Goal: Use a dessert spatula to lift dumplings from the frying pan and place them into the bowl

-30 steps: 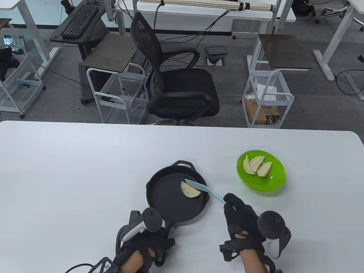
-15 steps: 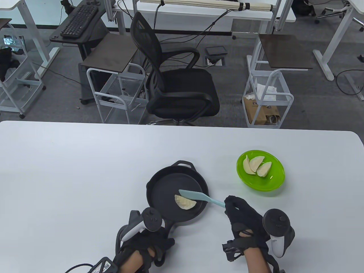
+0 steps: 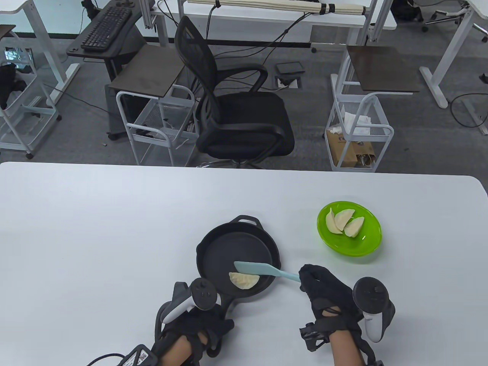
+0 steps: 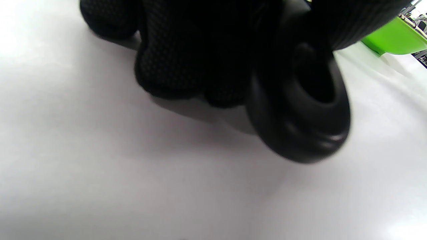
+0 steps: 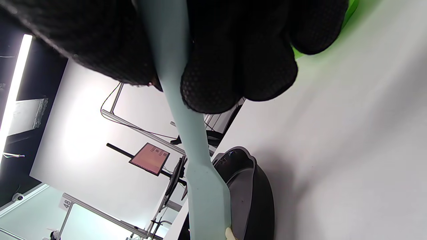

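My right hand (image 3: 324, 291) grips the spatula (image 3: 263, 270), its blade over the one dumpling (image 3: 243, 280) at the frying pan's (image 3: 217, 255) near edge. My left hand (image 3: 198, 324) curls round the pan handle. Three dumplings sit in the green bowl (image 3: 362, 248) on the worktop (image 3: 95, 236).

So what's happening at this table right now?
A person in sensor gloves is moving dumplings from a black frying pan to a green bowl. The right hand grips a light blue dessert spatula, its blade lying against the one dumpling left in the pan, near the pan's near rim. The left hand grips the pan's handle. Three dumplings are already in the bowl.
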